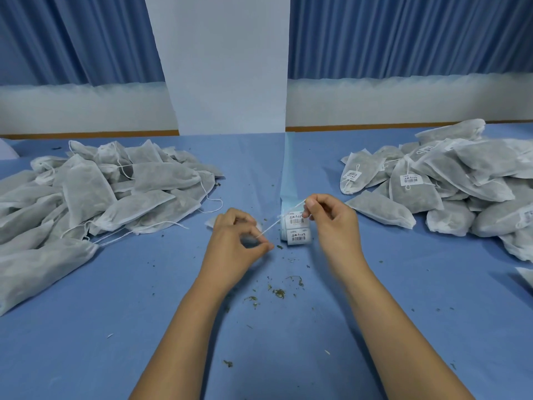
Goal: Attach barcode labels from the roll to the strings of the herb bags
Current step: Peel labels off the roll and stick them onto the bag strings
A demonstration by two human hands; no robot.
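Both hands are up over the blue table (115,327), dead centre. The left hand (239,239) has thumb and forefinger pressed together on the low end of a thin white string (281,217), the other fingers curled in. The right hand (331,222) pinches the high end between its fingertips, so the string runs taut on a slant, rising from left to right. A scrap of white shows just behind the left hand; whether that is the bag on this string, I cannot tell. Right behind the string, between the 2 hands, sits the roll (297,230) on the table, 2 printed barcode labels facing the camera, one above the other. From the roll a pale blue strip (288,174) of backing runs straight away toward the far edge. Off to the left lies the left pile (86,192) of grey-white herb bags, loose strings trailing out of it and no tags to be seen. Off to the right, the right pile (450,186), and here several bags carry a white label (411,180) tied on. Green-brown crumbs (278,293) are scattered on the cloth between the forearms. At the back, blue curtains (72,39) hang on either side of a white wall (225,67) panel.
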